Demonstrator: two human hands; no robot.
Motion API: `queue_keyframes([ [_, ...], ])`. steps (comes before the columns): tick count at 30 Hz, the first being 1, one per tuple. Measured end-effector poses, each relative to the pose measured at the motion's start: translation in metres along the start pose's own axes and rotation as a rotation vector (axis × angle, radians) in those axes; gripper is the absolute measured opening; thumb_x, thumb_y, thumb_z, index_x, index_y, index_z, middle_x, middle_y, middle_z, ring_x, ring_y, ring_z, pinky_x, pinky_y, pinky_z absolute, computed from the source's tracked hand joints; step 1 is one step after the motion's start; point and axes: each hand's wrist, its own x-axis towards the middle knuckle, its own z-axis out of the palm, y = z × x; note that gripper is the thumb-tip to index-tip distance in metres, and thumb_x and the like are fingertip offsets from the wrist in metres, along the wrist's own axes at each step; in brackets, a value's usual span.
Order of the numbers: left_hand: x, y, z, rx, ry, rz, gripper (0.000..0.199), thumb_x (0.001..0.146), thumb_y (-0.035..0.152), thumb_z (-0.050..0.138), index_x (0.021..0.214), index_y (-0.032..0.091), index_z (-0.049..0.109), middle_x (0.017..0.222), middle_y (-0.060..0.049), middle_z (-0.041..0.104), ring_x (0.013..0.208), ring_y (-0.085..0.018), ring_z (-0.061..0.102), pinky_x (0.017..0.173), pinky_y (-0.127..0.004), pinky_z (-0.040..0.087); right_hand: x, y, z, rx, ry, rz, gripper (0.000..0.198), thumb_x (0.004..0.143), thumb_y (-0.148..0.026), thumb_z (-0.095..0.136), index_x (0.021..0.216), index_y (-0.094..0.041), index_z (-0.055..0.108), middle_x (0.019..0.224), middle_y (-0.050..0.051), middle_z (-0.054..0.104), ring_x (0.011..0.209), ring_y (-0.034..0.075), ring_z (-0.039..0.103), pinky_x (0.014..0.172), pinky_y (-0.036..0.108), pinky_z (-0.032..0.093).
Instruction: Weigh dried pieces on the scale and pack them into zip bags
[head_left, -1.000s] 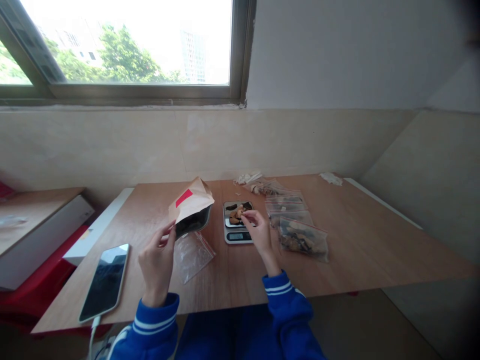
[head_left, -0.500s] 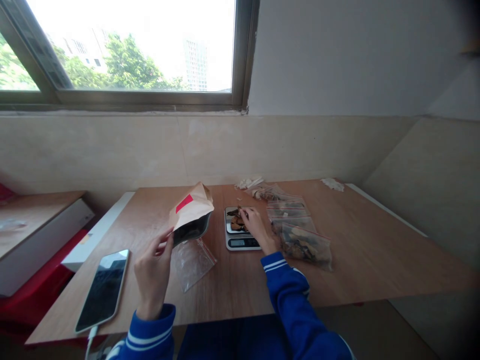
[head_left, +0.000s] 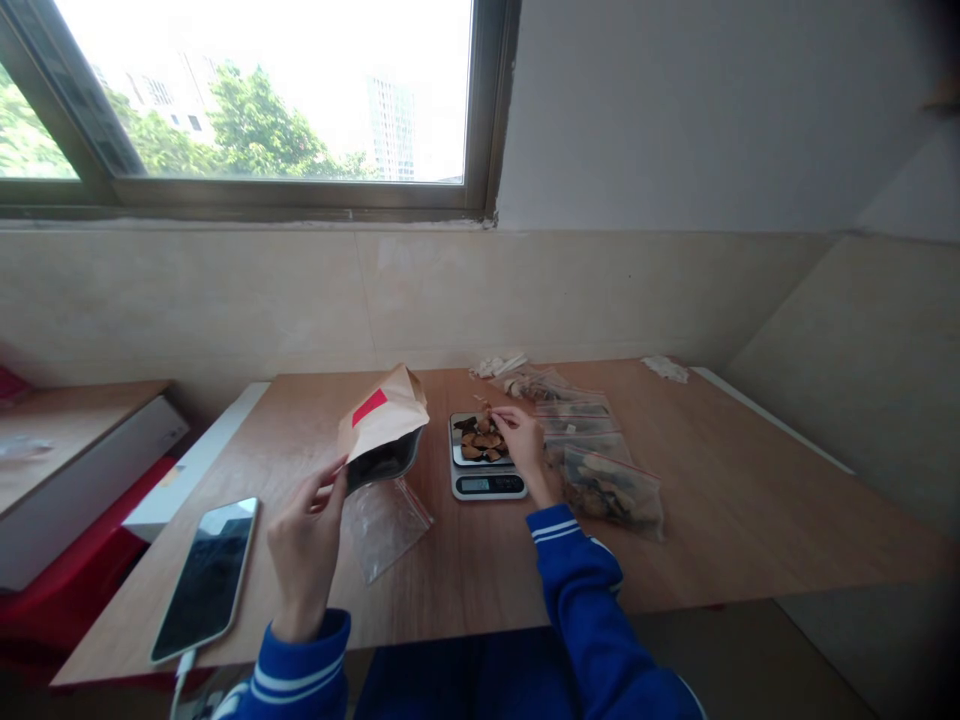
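Observation:
My left hand (head_left: 307,535) grips the edge of a brown paper pouch (head_left: 390,405) with a red label; its dark mouth tilts toward me. My right hand (head_left: 525,445) is over a digital kitchen scale (head_left: 489,487), fingertips pinching a brown dried piece (head_left: 486,415). Brown dried slices (head_left: 481,443) lie heaped on the scale's plate, with darker bits at their far left. The scale's display is lit, but its figures are too small to read. A clear zip bag (head_left: 386,530) lies flat below the pouch.
Zip bags of dried pieces (head_left: 607,490) overlap to the right of the scale. White scraps (head_left: 501,366) lie by the wall, another (head_left: 665,369) at the far right. A phone (head_left: 206,580) with a charging cable lies at the table's left edge.
My right hand has moved slightly right and up from the heap, lifting a dried piece in its fingertips. More of the slices now show. My left hand and the pouch have stayed put.

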Motion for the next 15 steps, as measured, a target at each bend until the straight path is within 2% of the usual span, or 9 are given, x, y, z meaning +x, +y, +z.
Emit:
queue_keyframes([
  [3,-0.001,0.0,-0.001,0.003,0.003,-0.007,0.041,0.084,0.055,0.052,0.103,0.025,0.073,0.077,-0.003,0.073,0.065,-0.018,0.067,0.061,-0.027,0.046,0.002,0.002,-0.007,0.112,0.063,0.037,0.028,0.079,-0.04,0.062,0.092,-0.015,0.066,0.094,0.013,0.073,0.083,0.023,0.07,0.076,0.036,0.055],
  [7,-0.002,-0.001,-0.002,0.006,-0.001,-0.015,0.041,0.084,0.055,0.052,0.104,0.025,0.073,0.079,-0.003,0.073,0.068,-0.019,0.068,0.061,-0.027,0.046,-0.008,0.001,-0.029,0.168,0.088,0.093,0.033,0.076,-0.043,0.066,0.093,-0.015,0.065,0.095,0.014,0.072,0.085,0.024,0.069,0.079,0.038,0.054],
  [11,-0.002,-0.001,-0.001,0.004,0.005,-0.003,0.042,0.084,0.055,0.052,0.103,0.025,0.073,0.08,-0.003,0.073,0.068,-0.019,0.068,0.062,-0.027,0.047,-0.032,0.006,-0.05,0.169,0.048,0.121,0.033,0.075,-0.044,0.067,0.091,-0.016,0.066,0.096,0.014,0.073,0.086,0.025,0.069,0.079,0.039,0.055],
  [15,-0.003,0.0,0.001,-0.011,-0.005,-0.012,0.04,0.084,0.054,0.053,0.103,0.025,0.073,0.078,-0.003,0.073,0.066,-0.018,0.068,0.062,-0.027,0.047,-0.053,0.016,-0.059,0.125,-0.023,0.154,0.032,0.075,-0.045,0.066,0.091,-0.017,0.067,0.092,0.013,0.073,0.083,0.025,0.069,0.076,0.039,0.054],
])
